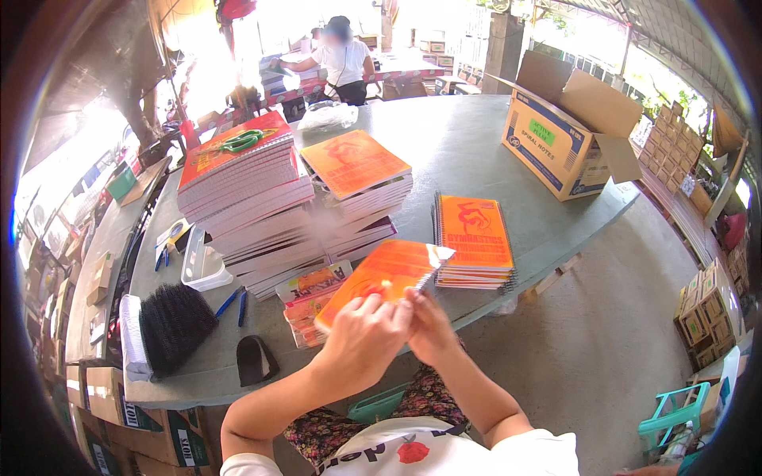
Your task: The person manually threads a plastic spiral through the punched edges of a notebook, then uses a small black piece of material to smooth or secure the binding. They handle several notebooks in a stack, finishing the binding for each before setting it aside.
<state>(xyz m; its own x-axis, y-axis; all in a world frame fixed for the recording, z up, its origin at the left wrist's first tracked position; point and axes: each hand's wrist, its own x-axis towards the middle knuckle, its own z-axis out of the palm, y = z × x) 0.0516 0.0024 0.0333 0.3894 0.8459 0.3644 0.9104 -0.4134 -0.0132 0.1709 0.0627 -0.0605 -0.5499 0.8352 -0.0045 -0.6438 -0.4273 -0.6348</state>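
Note:
An orange spiral notebook [390,272] in clear wrap is held tilted above the table's near edge by both hands. My left hand [363,334] grips its lower corner, and my right hand [429,325] pinches the wrap beside it. To the right lies a short pile of orange notebooks [475,236]. Behind stand two tall stacks of notebooks [252,202], one topped by an orange cover [354,162], the other by green scissors [240,143]. Under the held notebook sits a small pile of booklets [309,297].
A grey table [468,143] carries an open cardboard box [565,139] at the far right, a clear plastic tray [200,270], blue pens [235,305], a black brush [173,325] and a dark pouch [255,359]. A person [343,67] stands at another table behind. Cartons are stacked right [705,317].

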